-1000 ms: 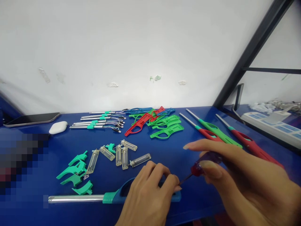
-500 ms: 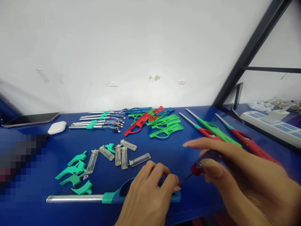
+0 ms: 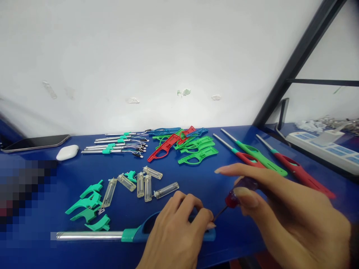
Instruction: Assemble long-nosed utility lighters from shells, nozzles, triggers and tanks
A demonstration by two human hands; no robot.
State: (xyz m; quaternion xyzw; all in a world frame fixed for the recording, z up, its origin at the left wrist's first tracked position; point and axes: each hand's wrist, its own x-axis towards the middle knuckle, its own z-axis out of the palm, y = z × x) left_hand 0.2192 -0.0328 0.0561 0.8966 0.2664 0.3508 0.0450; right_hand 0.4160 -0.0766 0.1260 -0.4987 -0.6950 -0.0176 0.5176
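My left hand (image 3: 176, 231) presses down, fingers curled, on the blue handle of a long lighter (image 3: 134, 234) lying along the near edge of the blue table (image 3: 42, 254), its metal tube (image 3: 86, 235) pointing left. My right hand (image 3: 283, 213) grips a small screwdriver with a dark red handle (image 3: 238, 192). Its thin shaft angles down-left, and its tip meets the lighter handle just by my left fingertips.
Teal triggers (image 3: 88, 207) and clear fuel cells (image 3: 140, 185) lie left of centre. Behind are wired metal tubes (image 3: 114, 146), a heap of red, green and blue handle shells (image 3: 185, 144), and three finished lighters (image 3: 263, 160). A phone (image 3: 36, 142), white case (image 3: 67, 152) and power strip (image 3: 325, 149) lie at the edges.
My right hand with the screwdriver has shifted slightly left toward my left hand. The lighter and my left hand stay put.
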